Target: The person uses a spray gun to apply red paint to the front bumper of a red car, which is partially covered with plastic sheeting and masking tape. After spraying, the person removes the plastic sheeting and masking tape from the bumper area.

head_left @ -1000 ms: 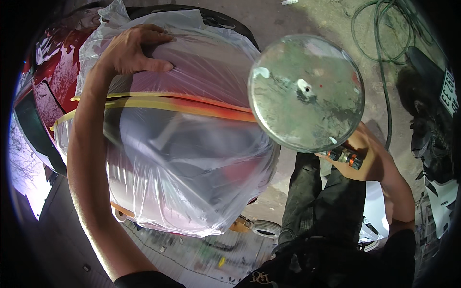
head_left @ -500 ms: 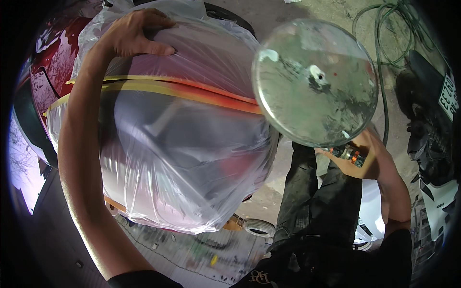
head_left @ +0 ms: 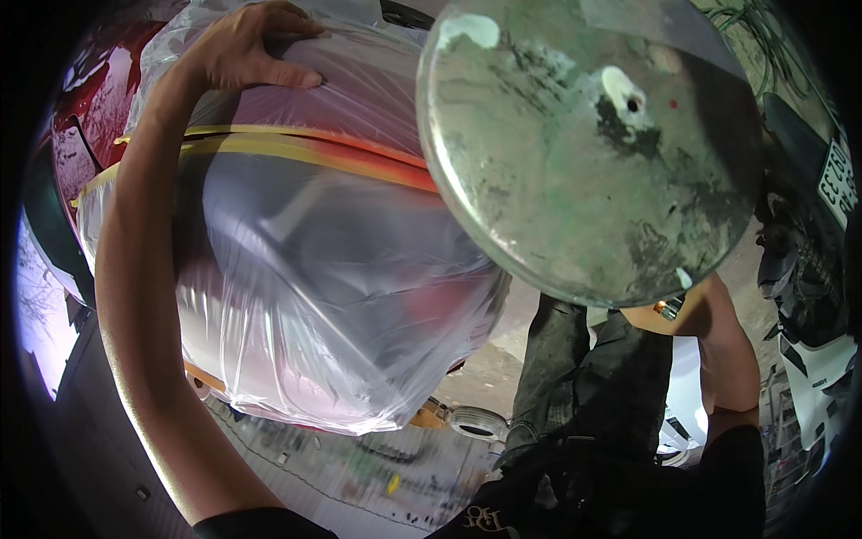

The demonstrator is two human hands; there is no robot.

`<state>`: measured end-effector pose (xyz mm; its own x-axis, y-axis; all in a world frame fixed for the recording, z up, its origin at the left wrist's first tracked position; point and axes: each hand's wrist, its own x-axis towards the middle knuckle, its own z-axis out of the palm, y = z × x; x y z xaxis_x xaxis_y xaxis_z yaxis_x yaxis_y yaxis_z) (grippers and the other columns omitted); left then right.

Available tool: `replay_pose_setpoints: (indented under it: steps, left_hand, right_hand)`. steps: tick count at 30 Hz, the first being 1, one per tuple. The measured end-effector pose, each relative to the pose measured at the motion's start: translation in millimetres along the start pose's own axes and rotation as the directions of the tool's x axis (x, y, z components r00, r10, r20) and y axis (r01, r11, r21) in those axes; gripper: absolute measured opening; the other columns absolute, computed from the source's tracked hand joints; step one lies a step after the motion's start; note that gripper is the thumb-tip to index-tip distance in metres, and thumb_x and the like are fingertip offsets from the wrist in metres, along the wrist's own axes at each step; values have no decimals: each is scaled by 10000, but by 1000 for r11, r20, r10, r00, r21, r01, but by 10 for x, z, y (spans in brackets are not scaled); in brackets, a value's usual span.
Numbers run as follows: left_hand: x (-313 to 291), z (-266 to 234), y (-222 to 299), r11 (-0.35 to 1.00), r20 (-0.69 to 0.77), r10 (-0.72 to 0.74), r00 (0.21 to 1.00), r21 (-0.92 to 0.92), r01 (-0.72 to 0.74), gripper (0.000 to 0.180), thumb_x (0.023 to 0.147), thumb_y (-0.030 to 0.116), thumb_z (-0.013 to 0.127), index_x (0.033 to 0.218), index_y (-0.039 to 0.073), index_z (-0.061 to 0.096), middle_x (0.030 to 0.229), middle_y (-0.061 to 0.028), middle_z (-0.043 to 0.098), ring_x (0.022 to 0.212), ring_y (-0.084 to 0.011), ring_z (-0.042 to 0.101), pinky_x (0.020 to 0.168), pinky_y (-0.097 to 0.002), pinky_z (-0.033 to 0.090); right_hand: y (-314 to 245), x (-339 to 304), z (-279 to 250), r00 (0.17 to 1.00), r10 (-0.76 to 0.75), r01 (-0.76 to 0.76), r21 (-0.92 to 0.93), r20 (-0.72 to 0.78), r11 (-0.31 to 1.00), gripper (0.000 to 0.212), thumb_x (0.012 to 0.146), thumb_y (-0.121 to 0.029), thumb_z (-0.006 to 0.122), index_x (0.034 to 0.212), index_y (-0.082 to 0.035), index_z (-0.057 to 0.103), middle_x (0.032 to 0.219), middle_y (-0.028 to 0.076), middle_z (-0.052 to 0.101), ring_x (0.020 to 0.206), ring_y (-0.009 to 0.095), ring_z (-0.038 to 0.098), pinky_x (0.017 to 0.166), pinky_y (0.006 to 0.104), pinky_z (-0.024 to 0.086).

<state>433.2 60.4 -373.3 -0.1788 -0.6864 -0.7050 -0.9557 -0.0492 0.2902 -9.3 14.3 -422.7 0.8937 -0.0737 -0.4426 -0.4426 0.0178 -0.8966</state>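
Up it comes, the round, grey-green, paint-smeared disc (head_left: 584, 193), looming larger now beside the clear plastic sheeting (head_left: 359, 269)! Your right hand (head_left: 696, 314) has hold of it from underneath, most fingers hidden. Your left hand (head_left: 238, 54) rests open, thumb spread, on the sheeting beyond the yellow-and-orange tape (head_left: 296, 149).

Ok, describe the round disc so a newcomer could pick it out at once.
Start at the translucent plastic sheeting under the left hand. Go right across the picture to just above the right hand. The round disc is flat, grey-green and smeared pale and dark, unlike the wrinkled, see-through sheeting.
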Motion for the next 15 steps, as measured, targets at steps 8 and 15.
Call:
replay_pose_setpoints:
  steps: [8, 15]
  left_hand:
    - [-30, 199, -251, 984, 15, -177, 984, 19, 176, 835, 655, 530, 879, 1292, 35, 665, 1392, -167, 566, 1242, -340, 597, 1052, -401, 477]
    - [-43, 145, -183, 978, 17, -182, 983, 105, 180, 818, 658, 523, 866, 1287, 38, 669, 1403, -169, 561, 1230, -342, 607, 1031, -406, 492]
  right_hand:
    - [66, 30, 59, 997, -33, 39, 82, -68, 996, 314, 779, -35, 774, 1080, -4, 689, 977, 161, 725, 881, 286, 696, 793, 384, 528]
    - [139, -145, 93, 993, 12, -24, -106, -114, 994, 309, 773, -70, 817, 1057, -16, 709, 1022, 155, 720, 958, 315, 686, 861, 408, 522]
